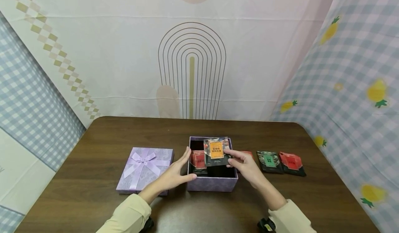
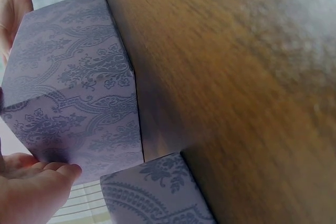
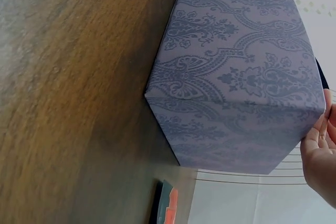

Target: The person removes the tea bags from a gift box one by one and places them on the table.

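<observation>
A lavender patterned gift box [image 1: 212,184], its inside dark, stands uncovered on the table. Over its opening my right hand [image 1: 244,164] pinches the right edge of a dark packet with an orange label [image 1: 216,151]. A red-labelled packet [image 1: 198,162] lies inside the box at the left. My left hand [image 1: 176,173] rests along the box's left wall with fingers extended, the thumb at the front corner. In the left wrist view those fingers [image 2: 60,170] touch the patterned side. The right wrist view has the right hand [image 3: 323,156] at the box's upper edge.
Left of the box lies its lavender lid [image 1: 146,172] with a ribbon bow. On the right are a green-labelled packet [image 1: 269,161] and a red-labelled one [image 1: 292,163]. Another red packet [image 1: 247,153] is partly hidden behind the right hand. Cloth hangs behind the brown table [image 1: 218,212].
</observation>
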Demonstrator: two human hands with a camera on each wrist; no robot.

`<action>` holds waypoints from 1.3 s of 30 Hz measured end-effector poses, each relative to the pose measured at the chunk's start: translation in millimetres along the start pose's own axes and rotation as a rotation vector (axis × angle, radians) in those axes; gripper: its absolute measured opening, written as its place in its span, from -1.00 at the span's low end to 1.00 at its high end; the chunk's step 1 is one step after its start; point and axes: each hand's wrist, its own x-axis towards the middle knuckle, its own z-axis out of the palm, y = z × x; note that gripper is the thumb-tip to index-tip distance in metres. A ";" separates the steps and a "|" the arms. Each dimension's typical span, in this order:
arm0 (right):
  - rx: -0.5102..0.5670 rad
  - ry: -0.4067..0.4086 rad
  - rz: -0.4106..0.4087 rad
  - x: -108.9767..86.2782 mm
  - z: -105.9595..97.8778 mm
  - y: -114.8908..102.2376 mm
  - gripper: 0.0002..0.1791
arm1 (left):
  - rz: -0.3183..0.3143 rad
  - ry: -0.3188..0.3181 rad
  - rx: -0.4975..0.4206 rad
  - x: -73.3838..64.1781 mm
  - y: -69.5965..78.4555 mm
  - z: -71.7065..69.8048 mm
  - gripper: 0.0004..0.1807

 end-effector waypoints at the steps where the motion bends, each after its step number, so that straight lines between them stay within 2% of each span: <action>1: -0.001 0.000 -0.007 -0.5 -0.7 0.4 -0.57 | 0.000 0.000 0.001 0.0 -0.2 0.0 -0.04; 9: -0.004 -0.002 -0.011 -5.6 -3.3 4.5 -0.57 | -0.011 -0.002 -0.002 -0.8 -2.1 2.7 -0.04; 15: 0.035 0.006 -0.029 -8.0 -5.3 8.0 -0.57 | 0.003 -0.005 -0.011 -0.2 -3.2 4.1 -0.04; 19: 0.024 0.016 -0.044 -9.1 -7.4 9.7 -0.58 | 0.005 0.001 -0.016 -0.4 -2.5 3.6 -0.05; 33: 0.026 0.074 -0.027 -14.5 -13.6 9.2 -0.58 | 0.008 0.011 -0.006 -0.7 -1.1 1.5 -0.03; 39: 0.020 0.087 0.021 -18.3 -18.7 6.8 -0.57 | 0.010 0.015 -0.008 0.5 -1.1 1.0 -0.03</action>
